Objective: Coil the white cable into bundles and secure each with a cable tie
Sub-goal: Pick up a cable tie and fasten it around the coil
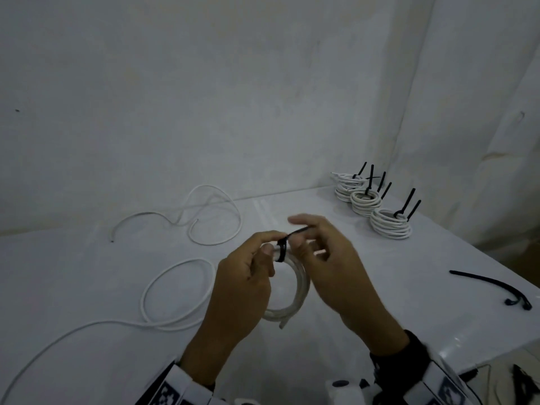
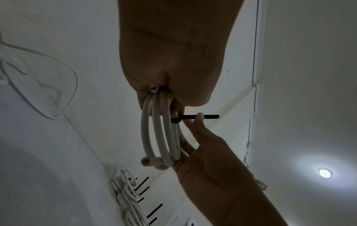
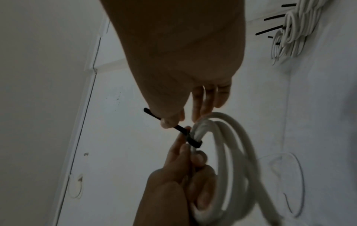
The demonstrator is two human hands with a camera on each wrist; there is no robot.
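Three stacks of tied white cable coils (image 1: 390, 226) stand on the counter (image 1: 365, 287) — one held coil (image 1: 298, 287), two loose black cable ties (image 1: 491, 289).

1. The left hand (image 1: 236, 290) is bare, and so are its fingers (image 1: 264, 236).
2. The right hand (image 1: 336, 264) is bare too.
3. Each wrist wears a white band (image 1: 172, 387) with black square marks.
4. A black strap (image 1: 409, 355) wraps the right wrist.
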